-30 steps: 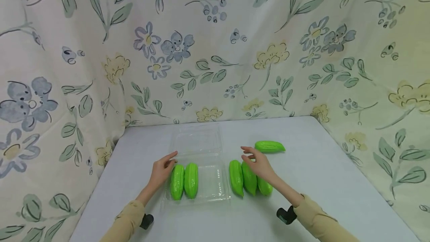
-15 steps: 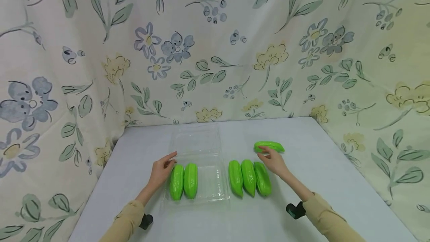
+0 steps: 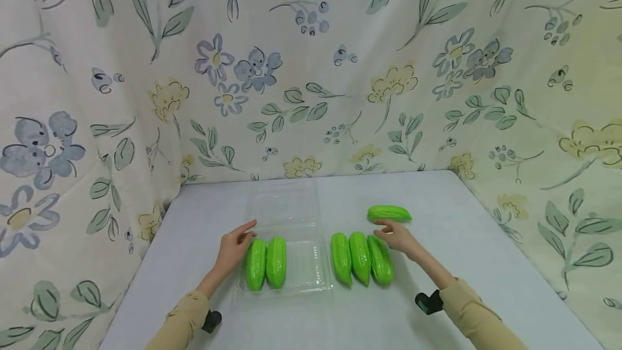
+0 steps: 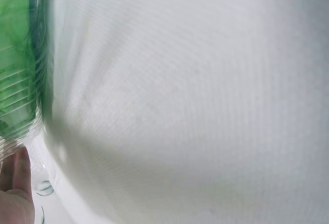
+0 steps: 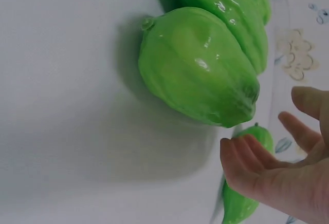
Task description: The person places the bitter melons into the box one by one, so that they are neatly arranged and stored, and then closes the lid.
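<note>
Two glossy bright green ridged gourds (image 3: 276, 262) lie side by side in the left half of a clear plastic clamshell box (image 3: 311, 263). My left hand (image 3: 234, 244) is at the box's left edge; in the left wrist view its fingers (image 4: 21, 170) reach up to the ribbed plastic wall. My right hand (image 3: 397, 236) is over the top end of the rightmost of three gourds (image 3: 359, 258) lying in a row right of the box. In the right wrist view, my right hand (image 5: 282, 167) has spread, slightly bent fingers beside a gourd (image 5: 198, 67), holding nothing.
Behind my right hand, another gourd (image 3: 389, 213) lies crosswise. The box's lid (image 3: 284, 201) lies folded back, away from me. A white cloth-covered table (image 3: 452, 242) is bordered by a floral curtain (image 3: 311, 123) at the back and sides.
My right hand has moved right from above the row's middle gourd, passed in front of the crosswise gourd, and drawn slightly back towards the rightmost one. My left hand stays in place.
</note>
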`<state>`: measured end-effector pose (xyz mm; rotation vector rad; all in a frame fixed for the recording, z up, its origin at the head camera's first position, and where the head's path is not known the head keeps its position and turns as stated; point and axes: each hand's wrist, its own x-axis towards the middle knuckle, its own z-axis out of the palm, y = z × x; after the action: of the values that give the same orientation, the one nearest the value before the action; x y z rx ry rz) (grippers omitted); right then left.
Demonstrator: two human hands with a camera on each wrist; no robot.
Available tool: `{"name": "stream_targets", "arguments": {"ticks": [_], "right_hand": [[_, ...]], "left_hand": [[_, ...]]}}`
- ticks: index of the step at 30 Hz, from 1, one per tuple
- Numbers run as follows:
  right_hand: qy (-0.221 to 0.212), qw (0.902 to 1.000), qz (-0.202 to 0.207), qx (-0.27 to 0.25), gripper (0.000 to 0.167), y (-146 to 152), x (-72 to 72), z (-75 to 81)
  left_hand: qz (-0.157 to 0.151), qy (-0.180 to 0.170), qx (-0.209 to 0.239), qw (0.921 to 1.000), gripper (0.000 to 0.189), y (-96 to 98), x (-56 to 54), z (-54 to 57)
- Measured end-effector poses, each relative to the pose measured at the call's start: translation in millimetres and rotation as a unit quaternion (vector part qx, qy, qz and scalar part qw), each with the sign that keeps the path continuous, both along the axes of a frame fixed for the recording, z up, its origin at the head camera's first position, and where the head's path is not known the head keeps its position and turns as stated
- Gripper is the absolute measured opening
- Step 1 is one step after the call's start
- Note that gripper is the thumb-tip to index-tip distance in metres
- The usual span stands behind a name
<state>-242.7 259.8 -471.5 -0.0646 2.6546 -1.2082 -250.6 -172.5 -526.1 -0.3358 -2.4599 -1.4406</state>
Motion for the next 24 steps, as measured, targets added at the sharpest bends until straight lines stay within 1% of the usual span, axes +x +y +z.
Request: {"name": "stream_targets", "arguments": {"ticks": [3, 6, 13, 18, 24], "right_hand": [[-0.024, 0.9996, 0.016, -0.007, 0.047, 1, 1.5, -3.5], [-0.032, 0.9989, 0.033, -0.009, 0.046, 0, 3.2, -6.6], [-0.023, 0.9978, 0.057, 0.024, 0.049, -1, 5.0, -13.3], [-0.012, 0.9974, 0.057, 0.042, 0.050, -1, 5.2, -17.6], [-0.019, 0.9982, 0.051, 0.026, 0.051, 1, 6.9, -14.4]], "left_hand": [[0.003, 0.001, -0.004, 1.0000, 0.034, -0.1, -0.5, -1.0], [0.005, 0.001, -0.006, 1.0000, 0.034, -0.3, -0.7, -1.7], [0.005, 0.000, -0.002, 1.0000, 0.034, -0.7, -1.0, -2.7], [0.007, 0.002, -0.004, 1.0000, 0.034, -1.0, -1.9, -3.0], [0.003, 0.001, -0.001, 1.0000, 0.034, -1.3, -2.3, -2.5]]}}
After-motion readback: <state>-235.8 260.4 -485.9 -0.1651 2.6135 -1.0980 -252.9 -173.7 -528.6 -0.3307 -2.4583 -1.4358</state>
